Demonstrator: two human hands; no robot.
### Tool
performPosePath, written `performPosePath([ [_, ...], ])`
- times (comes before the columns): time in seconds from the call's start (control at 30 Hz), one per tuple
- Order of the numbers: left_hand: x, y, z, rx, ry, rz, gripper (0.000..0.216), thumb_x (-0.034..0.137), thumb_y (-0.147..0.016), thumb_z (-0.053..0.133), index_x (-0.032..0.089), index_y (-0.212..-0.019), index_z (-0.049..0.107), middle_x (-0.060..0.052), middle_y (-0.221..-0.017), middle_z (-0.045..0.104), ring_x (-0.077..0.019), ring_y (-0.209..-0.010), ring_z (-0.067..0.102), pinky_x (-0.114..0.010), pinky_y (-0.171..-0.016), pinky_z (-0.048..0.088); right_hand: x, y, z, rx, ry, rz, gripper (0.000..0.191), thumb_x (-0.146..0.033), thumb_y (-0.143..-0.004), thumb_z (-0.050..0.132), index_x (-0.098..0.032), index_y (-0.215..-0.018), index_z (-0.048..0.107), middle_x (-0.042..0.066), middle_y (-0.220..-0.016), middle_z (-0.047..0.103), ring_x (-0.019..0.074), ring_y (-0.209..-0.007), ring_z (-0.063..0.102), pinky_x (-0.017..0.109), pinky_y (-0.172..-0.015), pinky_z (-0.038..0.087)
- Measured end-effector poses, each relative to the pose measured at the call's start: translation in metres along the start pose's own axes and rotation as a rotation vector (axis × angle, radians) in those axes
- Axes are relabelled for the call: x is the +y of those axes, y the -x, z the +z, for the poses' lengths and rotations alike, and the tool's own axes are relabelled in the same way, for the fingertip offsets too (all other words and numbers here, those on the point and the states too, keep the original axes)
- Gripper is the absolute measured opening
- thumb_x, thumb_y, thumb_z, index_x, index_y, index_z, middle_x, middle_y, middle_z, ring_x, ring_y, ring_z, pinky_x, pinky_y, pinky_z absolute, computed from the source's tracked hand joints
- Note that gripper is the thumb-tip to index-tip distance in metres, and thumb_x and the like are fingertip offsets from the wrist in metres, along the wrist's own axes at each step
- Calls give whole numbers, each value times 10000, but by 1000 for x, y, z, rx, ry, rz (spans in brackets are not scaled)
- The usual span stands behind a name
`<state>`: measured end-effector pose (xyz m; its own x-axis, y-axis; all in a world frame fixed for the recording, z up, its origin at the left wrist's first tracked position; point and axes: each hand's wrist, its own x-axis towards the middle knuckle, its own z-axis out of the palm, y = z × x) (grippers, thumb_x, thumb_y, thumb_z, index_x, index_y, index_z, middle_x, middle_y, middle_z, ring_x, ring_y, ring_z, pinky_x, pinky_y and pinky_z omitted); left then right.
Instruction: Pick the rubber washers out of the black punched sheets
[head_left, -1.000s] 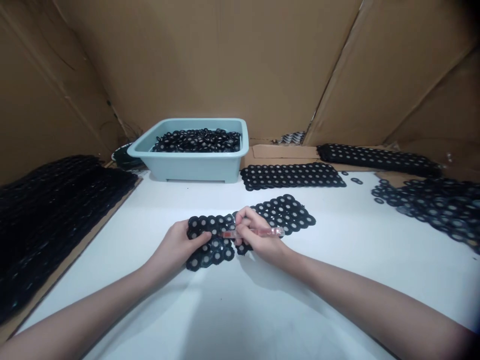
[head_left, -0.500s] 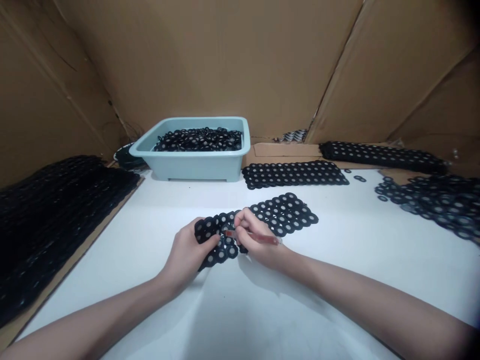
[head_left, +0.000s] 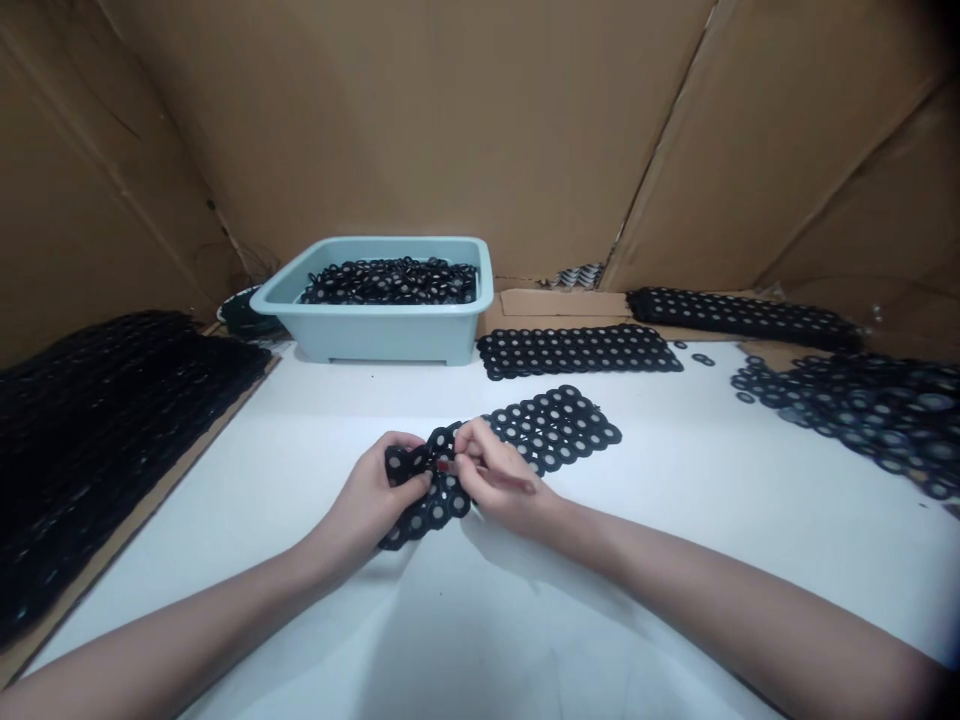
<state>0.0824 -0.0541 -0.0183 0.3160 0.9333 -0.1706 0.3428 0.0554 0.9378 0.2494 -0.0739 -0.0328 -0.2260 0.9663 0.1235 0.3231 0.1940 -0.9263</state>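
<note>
A strip of joined black rings with pale round centres (head_left: 555, 425) lies slantwise on the white table, its left end bunched up. My left hand (head_left: 379, 492) pinches that end between thumb and fingers, the thumb on top. In my right hand (head_left: 499, 472) is a slim pen-like tool with a reddish handle (head_left: 514, 481), held like a pencil. Its tip points left into the rings beside my left thumb. The tip itself is too small to make out, and my right hand covers part of the strip.
A light blue basin (head_left: 386, 340) of loose black rings stands at the back. Behind the strip lies another ring panel (head_left: 581, 352). A ring stack (head_left: 742, 315) and scattered rings (head_left: 862, 405) are at right. Dark stacked pieces (head_left: 112, 420) lie on cardboard at left.
The whole view has shifted slightly. Around the tool the strip's left end is folded a little differently, and the tool still points into the rings. Both hands keep their grip.
</note>
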Motion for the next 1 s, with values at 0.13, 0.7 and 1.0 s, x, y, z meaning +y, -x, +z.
performPosePath([
  [0.13,1,-2,-2,-24,-101,49,241,256,-651,562,182,-880,549,-31,-896,619,-175,-832,562,-289,-757,412,3,-1,-11,83,-251,82,47,-170,-767,372,-206,-779,345,-56,-534,465,101,-527,488,231,-519,353],
  [0.7,-2,-9,-5,73,-97,57,236,175,-674,485,178,-902,544,-27,-891,616,-173,-819,555,-307,-757,406,10,-2,-14,83,-276,123,67,-137,-764,359,-203,-775,356,-47,-526,496,92,-512,482,228,-510,358],
  [1.0,-1,-4,8,195,-130,61,293,264,-653,546,174,-932,535,-33,-852,606,-183,-802,565,-311,-711,433,9,5,-7,32,-93,32,35,-201,-805,365,-216,-833,350,-42,-611,436,90,-551,432,235,-552,345],
])
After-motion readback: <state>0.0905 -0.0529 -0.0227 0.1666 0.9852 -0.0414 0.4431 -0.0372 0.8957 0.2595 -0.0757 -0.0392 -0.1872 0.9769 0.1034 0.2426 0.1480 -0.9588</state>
